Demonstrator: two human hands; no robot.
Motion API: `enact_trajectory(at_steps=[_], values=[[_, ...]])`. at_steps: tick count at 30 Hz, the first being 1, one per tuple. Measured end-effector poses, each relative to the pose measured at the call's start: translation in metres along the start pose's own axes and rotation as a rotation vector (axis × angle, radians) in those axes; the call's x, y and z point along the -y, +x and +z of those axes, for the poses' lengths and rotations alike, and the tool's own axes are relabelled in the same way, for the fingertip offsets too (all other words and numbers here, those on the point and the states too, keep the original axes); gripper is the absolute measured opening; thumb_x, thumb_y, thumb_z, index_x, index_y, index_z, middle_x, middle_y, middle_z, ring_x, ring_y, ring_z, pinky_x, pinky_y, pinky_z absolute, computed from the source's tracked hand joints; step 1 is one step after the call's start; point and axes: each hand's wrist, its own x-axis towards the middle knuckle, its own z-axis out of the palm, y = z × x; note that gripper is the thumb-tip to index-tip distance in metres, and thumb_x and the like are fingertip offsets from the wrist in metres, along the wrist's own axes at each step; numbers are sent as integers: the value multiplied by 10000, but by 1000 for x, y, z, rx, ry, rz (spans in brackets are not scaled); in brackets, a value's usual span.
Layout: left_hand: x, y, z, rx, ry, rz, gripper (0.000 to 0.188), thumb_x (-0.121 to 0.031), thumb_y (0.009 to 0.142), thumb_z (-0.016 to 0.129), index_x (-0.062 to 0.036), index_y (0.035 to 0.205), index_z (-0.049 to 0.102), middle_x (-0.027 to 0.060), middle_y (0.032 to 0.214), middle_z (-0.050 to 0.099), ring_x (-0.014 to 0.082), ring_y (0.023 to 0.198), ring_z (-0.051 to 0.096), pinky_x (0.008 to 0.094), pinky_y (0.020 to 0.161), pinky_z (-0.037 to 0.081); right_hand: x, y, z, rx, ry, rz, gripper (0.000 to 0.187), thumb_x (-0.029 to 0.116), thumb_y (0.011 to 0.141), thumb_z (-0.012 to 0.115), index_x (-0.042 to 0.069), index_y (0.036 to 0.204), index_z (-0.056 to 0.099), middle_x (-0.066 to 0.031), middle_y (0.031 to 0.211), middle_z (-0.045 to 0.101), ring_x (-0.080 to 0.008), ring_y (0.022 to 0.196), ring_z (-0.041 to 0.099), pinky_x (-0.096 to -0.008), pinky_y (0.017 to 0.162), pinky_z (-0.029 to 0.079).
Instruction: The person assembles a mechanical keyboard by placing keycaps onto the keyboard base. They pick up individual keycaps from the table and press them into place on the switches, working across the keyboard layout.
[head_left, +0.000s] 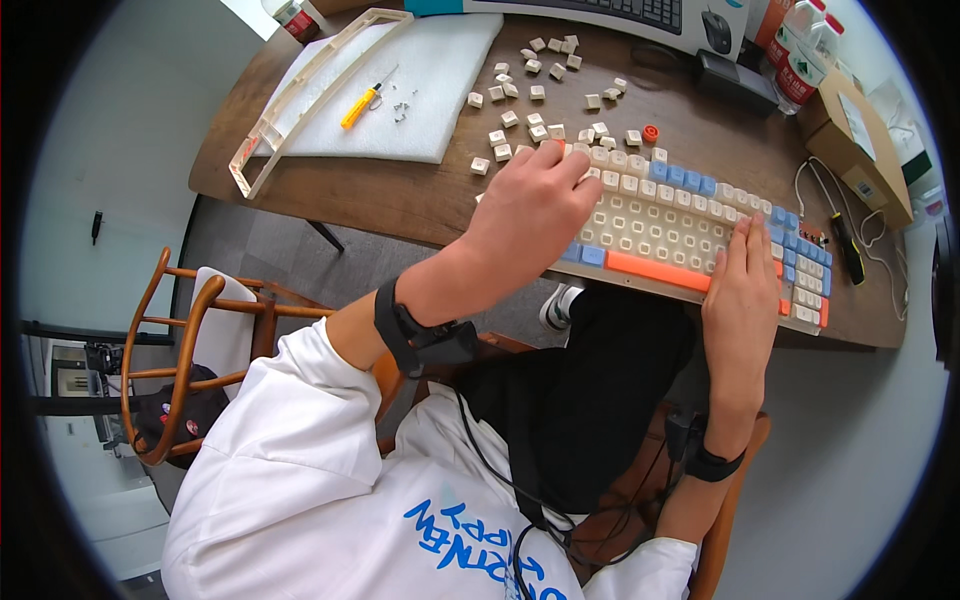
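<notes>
While hands touch the keyboard, left seems curled.

Rectangular cream, blue and orange plastic keyboard, middle rows partly capless, aslant on brown wooden table

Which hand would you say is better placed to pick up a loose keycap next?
Probably the left hand: it is nearer most loose keycaps, while the right hand rests on the keyboard.
</notes>
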Motion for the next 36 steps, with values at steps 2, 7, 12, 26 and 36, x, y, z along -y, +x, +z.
enact_trajectory(at_steps=[2,7,12,26,36], values=[[-5,-3,-3,22,51,-5,171,-27,798,717,-15,965,680,88,970,622,256,944,632,379,832,553,0,1,1,5,-13,2,453,129,1095,544,-86,1494,539,-239,1576,526,-389,1456,511,-461,1188,439],[-18,-19,-10,66,100,-55,353,-31,824,672,52,1167,689,110,1072,621,266,992,614,384,878,516,0,-1,1,14,-15,0,464,124,1092,545,-87,1505,525,-241,1584,516,-389,1463,502,-463,1196,431],[-21,-24,-9,109,77,-100,420,-6,830,650,65,1244,674,126,1155,611,288,1040,597,406,907,497,0,0,1,22,-8,2,474,116,1086,551,-91,1512,514,-246,1592,506,-391,1468,495,-461,1205,424],[-20,-43,-14,7,-146,-106,505,-65,844,683,68,1328,633,175,1371,604,352,1295,537,441,1039,464,4,0,-3,52,-33,21,468,91,1079,543,-89,1510,510,-246,1611,480,-382,1473,486,-449,1207,419],[-32,-49,-10,91,-207,-140,629,-261,916,761,75,1418,587,254,1548,518,414,1462,465,489,1213,388,10,1,-6,73,-67,42,450,96,1102,501,-86,1513,508,-231,1610,483,-382,1473,482,-447,1209,413]])
